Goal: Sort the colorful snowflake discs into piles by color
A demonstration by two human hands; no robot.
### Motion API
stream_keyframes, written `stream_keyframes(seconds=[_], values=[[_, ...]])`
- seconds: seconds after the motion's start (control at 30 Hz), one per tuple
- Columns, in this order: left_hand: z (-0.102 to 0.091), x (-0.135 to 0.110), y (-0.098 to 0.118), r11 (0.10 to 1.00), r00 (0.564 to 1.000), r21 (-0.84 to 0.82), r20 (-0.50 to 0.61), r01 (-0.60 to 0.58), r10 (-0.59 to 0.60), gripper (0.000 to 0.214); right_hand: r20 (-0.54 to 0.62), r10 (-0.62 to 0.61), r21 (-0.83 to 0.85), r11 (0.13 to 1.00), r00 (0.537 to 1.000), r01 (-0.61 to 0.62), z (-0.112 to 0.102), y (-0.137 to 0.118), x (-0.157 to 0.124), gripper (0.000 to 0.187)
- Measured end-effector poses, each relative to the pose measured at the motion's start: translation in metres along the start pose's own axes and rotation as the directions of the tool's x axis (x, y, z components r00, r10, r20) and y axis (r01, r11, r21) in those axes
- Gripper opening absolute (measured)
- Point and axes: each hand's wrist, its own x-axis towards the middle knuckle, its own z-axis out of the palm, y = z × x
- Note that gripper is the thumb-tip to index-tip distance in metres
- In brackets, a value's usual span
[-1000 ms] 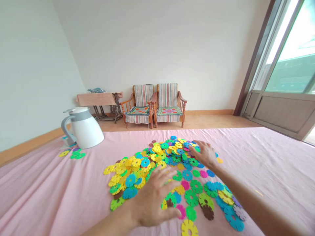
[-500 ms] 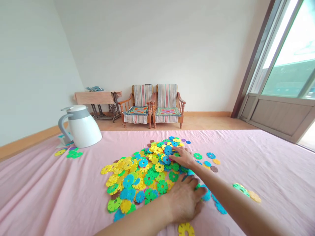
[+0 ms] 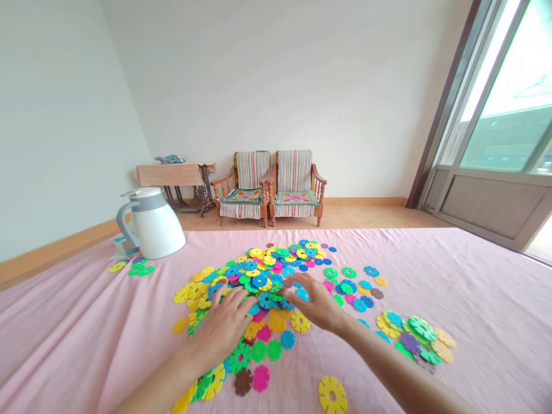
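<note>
The person's left hand (image 3: pixel 222 325) lies open on the heap of plastic flower-shaped discs (image 3: pixel 267 276), fingers spread and touching them; the right hand (image 3: pixel 313 302) is curved over the heap's right side, and I cannot tell if it grips a disc; more discs lie scattered to the right and in front. All this is on a pink bed sheet (image 3: pixel 86 333); a white thermos jug (image 3: pixel 155 224) stands at its far left, two wooden armchairs (image 3: pixel 271 187) wait by the wall, and a treadle sewing table (image 3: pixel 172 175) stands beside them.
</note>
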Motion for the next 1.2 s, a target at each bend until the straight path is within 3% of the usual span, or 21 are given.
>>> stream_keyframes(seconds=[0.07, 0.13, 0.2, 0.23, 0.3, 0.37, 0.4, 0.47, 0.57, 0.7, 0.83, 0.9, 0.97, 1.1, 1.2], values=[[0.000, -0.003, 0.002, 0.987, 0.992, 0.113, -0.064, 0.112, -0.105, 0.028, -0.070, 0.057, -0.036, 0.998, 0.996, -0.060, -0.038, 0.034, -0.032, 0.042], [-0.002, -0.002, 0.021, 0.983, 0.989, 0.147, -0.119, 0.110, -0.093, 0.028, -0.134, 0.158, -0.086, 0.982, 0.978, -0.170, -0.078, 0.078, -0.070, 0.049], [-0.005, 0.004, 0.054, 0.994, 0.989, 0.051, -0.114, -0.093, 0.098, 0.026, -0.188, 0.330, -0.228, 0.901, 0.925, -0.368, -0.112, 0.120, -0.110, 0.058], [-0.006, 0.007, 0.072, 0.970, 0.967, -0.049, -0.104, -0.237, 0.232, 0.024, -0.201, 0.402, -0.288, 0.848, 0.893, -0.446, -0.125, 0.137, -0.129, 0.062], [-0.005, 0.016, 0.108, 0.819, 0.838, -0.181, -0.158, -0.544, 0.522, 0.024, -0.185, 0.481, -0.339, 0.788, 0.857, -0.515, -0.140, 0.158, -0.156, 0.067], [-0.001, 0.023, 0.134, 0.716, 0.743, -0.201, -0.232, -0.669, 0.628, 0.015, -0.143, 0.498, -0.329, 0.791, 0.856, -0.515, -0.143, 0.162, -0.168, 0.067], [0.001, 0.026, 0.141, 0.691, 0.719, -0.202, -0.237, -0.694, 0.653, 0.014, -0.120, 0.488, -0.314, 0.807, 0.865, -0.499, -0.140, 0.158, -0.168, 0.064], [0.002, 0.029, 0.145, 0.693, 0.722, -0.201, -0.193, -0.692, 0.664, 0.010, -0.071, 0.444, -0.282, 0.850, 0.893, -0.445, -0.128, 0.142, -0.156, 0.060], [-0.004, 0.026, 0.127, 0.792, 0.815, -0.203, -0.060, -0.575, 0.576, 0.007, -0.013, 0.341, -0.226, 0.915, 0.940, -0.335, -0.097, 0.108, -0.123, 0.053], [-0.010, 0.011, 0.088, 0.946, 0.956, -0.143, 0.005, -0.289, 0.293, 0.022, 0.011, 0.201, -0.121, 0.973, 0.980, -0.198, -0.042, 0.052, -0.077, 0.053], [-0.008, -0.004, 0.060, 0.999, 0.999, -0.036, -0.040, -0.024, 0.023, 0.028, 0.101, 0.073, -0.032, 0.997, 0.992, -0.070, -0.011, 0.012, -0.044, 0.055], [-0.009, -0.007, 0.058, 0.995, 0.994, -0.093, -0.107, 0.019, -0.029, 0.028, 0.072, 0.070, -0.038, 0.997, 0.995, -0.068, -0.018, 0.018, -0.031, 0.046], [-0.011, -0.008, 0.062, 0.984, 0.986, -0.176, -0.168, -0.039, 0.009, 0.027, -0.039, 0.162, -0.097, 0.981, 0.986, -0.165, -0.038, 0.043, -0.020, 0.042], [-0.013, -0.001, 0.079, 0.931, 0.929, -0.164, -0.242, -0.325, 0.281, 0.015, -0.255, 0.413, -0.211, 0.859, 0.874, -0.467, -0.080, 0.109, -0.010, 0.049], [-0.002, 0.003, 0.084, 0.875, 0.844, -0.088, -0.325, -0.477, 0.427, 0.020, -0.234, 0.423, -0.256, 0.842, 0.875, -0.476, -0.074, 0.127, -0.015, 0.050]])
